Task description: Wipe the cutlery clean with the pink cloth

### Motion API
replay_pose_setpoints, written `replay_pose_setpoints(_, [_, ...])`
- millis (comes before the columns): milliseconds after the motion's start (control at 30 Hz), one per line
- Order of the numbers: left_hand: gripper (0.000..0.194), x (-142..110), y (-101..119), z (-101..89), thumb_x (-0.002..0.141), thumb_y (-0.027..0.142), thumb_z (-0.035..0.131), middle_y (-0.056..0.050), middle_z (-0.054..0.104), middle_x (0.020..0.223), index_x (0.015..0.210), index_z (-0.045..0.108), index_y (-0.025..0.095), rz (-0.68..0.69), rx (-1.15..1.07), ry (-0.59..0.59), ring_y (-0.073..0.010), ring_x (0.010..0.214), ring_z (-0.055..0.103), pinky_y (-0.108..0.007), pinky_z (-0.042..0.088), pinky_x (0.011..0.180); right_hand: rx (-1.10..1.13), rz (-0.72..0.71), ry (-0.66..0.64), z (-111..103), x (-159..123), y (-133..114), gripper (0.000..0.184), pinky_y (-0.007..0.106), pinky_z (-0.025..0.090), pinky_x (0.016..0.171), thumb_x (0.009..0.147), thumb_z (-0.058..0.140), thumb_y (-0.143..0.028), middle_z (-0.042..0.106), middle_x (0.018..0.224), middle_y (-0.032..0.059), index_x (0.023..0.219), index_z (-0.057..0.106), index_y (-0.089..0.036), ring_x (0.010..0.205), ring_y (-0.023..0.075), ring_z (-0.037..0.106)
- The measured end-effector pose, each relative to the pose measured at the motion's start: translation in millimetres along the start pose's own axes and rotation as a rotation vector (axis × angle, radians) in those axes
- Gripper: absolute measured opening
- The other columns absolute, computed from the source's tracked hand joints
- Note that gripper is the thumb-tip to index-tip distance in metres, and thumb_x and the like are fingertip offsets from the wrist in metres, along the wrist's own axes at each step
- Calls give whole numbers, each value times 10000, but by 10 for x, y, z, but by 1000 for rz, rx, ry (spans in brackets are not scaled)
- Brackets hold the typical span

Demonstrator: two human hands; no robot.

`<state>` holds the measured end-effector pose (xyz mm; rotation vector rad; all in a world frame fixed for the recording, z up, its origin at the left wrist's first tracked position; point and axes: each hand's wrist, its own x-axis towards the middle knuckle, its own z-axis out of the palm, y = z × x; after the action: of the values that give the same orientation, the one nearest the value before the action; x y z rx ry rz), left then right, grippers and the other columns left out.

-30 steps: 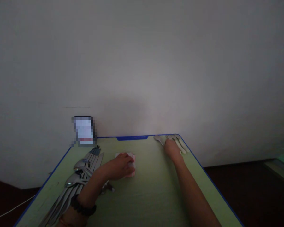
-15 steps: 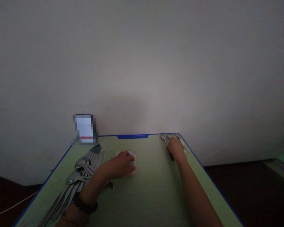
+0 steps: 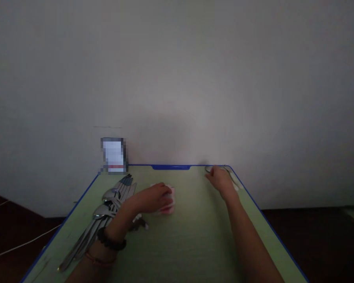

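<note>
My left hand (image 3: pixel 156 197) is closed over a pink-and-white folded item (image 3: pixel 170 204), perhaps a cloth, lying mid-table; its thumb side is partly hidden. At the far right corner, my right hand (image 3: pixel 221 181) has its fingers pinched round a spoon (image 3: pixel 208 169). Only part of the spoon's bowl shows past the fingers, and its handle is hidden. Just right of that hand lies cutlery with a pale handle (image 3: pixel 236 182). Beside and partly behind my left forearm is a pile of metal spoons, forks and knives (image 3: pixel 106 212).
The green table (image 3: pixel 188 243) has a blue rim and stands against a grey wall (image 3: pixel 177 78). A blurred-out device with a bright screen (image 3: pixel 114 155) leans at the back left corner. A white cable (image 3: pixel 26 243) runs along the floor at left.
My right hand has shifted slightly toward the back edge, and the spoon's dark handle is no longer visible. My left hand stays on the pink-and-white item. The whole view has shifted slightly.
</note>
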<state>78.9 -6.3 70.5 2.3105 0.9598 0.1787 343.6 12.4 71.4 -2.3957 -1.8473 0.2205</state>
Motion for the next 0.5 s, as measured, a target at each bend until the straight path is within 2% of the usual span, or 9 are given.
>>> replay_pose_setpoints(100, [332, -85, -103, -156, 877, 335, 411, -101, 578, 1105, 1097, 560, 137, -80, 43, 57, -196, 1007, 531, -301, 396, 906, 69, -220, -37, -80, -151, -278, 231, 241, 382, 641, 827, 516, -352, 676, 830, 75, 880, 608, -147, 769, 172, 612])
replay_pose_setpoints(167, [367, -198, -224, -288, 876, 370, 408, -106, 558, 1154, 1132, 540, 142, -155, 74, 113, -201, 1052, 516, -307, 385, 932, 172, -444, -135, -75, -292, -481, 215, 240, 366, 601, 828, 512, -356, 667, 797, 62, 838, 591, -156, 703, 157, 590])
replay_pose_setpoints(233, [413, -345, -370, -420, 868, 397, 405, -122, 534, 1198, 1168, 515, 134, -245, 107, 164, -216, 1085, 505, -327, 382, 944, 258, -556, -245, -1, -429, -666, 251, 238, 358, 584, 836, 491, -400, 659, 812, 63, 825, 574, -164, 689, 149, 575])
replay_pose_setpoints(333, [420, -557, -579, -570, 837, 368, 434, -158, 547, 1191, 1148, 529, 101, -393, 156, 203, -254, 1090, 511, -362, 380, 947, 299, -617, -366, 202, -566, -882, 318, 246, 366, 595, 769, 578, -438, 645, 885, 81, 922, 549, -161, 737, 170, 576])
replay_pose_setpoints(400, [381, -649, -672, -619, 789, 349, 493, -140, 605, 1107, 1077, 573, 113, -475, 166, 180, -259, 1018, 561, -342, 427, 884, 253, -599, -414, 333, -606, -978, 394, 261, 380, 633, 691, 673, -397, 636, 945, 97, 968, 533, -156, 796, 197, 583])
replay_pose_setpoints(500, [330, -696, -739, -633, 742, 328, 549, -76, 664, 983, 1019, 600, 157, -552, 142, 121, -216, 875, 625, -267, 480, 742, 159, -557, -375, 429, -621, -1059, 404, 290, 392, 707, 656, 711, -293, 616, 1009, 117, 982, 522, -148, 891, 233, 574])
